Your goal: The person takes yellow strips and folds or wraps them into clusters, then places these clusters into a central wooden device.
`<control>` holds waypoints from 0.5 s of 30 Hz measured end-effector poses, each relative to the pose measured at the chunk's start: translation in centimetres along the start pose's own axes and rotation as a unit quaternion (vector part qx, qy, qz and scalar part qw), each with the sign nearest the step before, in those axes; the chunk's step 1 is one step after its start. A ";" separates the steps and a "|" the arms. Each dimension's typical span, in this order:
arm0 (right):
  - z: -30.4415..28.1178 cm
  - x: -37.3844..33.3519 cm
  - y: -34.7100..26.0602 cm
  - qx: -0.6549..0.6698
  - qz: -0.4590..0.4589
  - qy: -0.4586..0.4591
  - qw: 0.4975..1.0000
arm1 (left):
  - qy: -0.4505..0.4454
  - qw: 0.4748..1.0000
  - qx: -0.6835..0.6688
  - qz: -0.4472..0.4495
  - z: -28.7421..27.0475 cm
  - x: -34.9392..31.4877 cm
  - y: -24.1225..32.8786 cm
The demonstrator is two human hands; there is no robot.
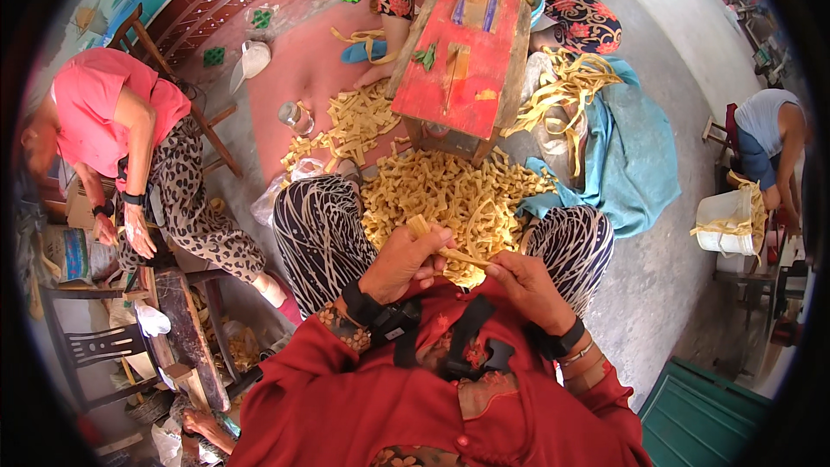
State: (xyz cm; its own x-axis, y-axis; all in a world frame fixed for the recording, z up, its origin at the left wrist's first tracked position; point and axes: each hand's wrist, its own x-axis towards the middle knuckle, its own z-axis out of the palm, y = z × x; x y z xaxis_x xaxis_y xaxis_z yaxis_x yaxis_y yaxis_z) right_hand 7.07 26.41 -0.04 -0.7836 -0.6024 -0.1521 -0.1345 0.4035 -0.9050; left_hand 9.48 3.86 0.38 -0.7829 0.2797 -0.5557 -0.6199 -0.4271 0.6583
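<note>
Above my lap, a flat, pale yellow strip [464, 257] that looks like tofu skin is stretched between my two hands. My left hand [405, 261] is closed on one end, and a short bit of it sticks up above the fingers. At the other end, my right hand [526, 284] pinches the strip between thumb and fingers. Beyond my hands, between my knees, lies a large heap of short knotted yellow pieces [437, 195]. A smaller pile of knots [359, 125] spreads on the floor to the left.
A red-topped wooden bench [424, 91] stands past the heap. Long yellow strips [575, 86] hang at its right, beside a blue cloth [640, 177]. A jar [296, 118] stands left. People sit left, ahead and far right, where a white bucket [726, 216] stands.
</note>
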 end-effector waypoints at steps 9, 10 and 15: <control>0.9 2.9 -1.2 0.126 0.042 -0.064 0.989 | -0.014 0.999 0.011 0.040 0.3 0.7 0.9; 1.1 3.2 -1.3 0.126 0.041 -0.065 0.989 | -0.014 0.999 0.011 0.040 0.2 0.8 1.0; 1.4 4.2 -1.8 0.057 -0.002 -0.032 0.998 | -0.030 0.998 0.043 0.043 -0.5 1.0 1.6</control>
State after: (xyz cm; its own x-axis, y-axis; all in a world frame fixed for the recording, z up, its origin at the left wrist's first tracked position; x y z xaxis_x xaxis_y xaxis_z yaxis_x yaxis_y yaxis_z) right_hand 4.81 22.19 0.39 -0.7425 -0.6478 -0.1707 -0.0642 0.3224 -0.9444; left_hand 7.73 2.97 0.64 -0.8330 0.2974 -0.4665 -0.5514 -0.3772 0.7441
